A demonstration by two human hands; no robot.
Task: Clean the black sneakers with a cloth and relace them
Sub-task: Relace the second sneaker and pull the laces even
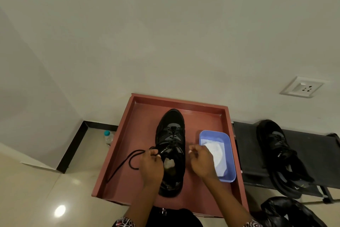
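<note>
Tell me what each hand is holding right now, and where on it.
The left hand pinches the black shoelace near the sneaker's tongue. The right hand has curled fingers, but whether it holds lace cannot be told.

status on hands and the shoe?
Left hand pinching the lace; right hand curled by the sneaker, grip unclear. Sneaker flat in red tray. Nothing blocking.

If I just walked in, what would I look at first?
Probably the black sneaker in the middle of the reddish tray, with the left hand pinching its lace and the right hand beside it. Next, the blue tub holding a white cloth, at the tray's right side.
</note>
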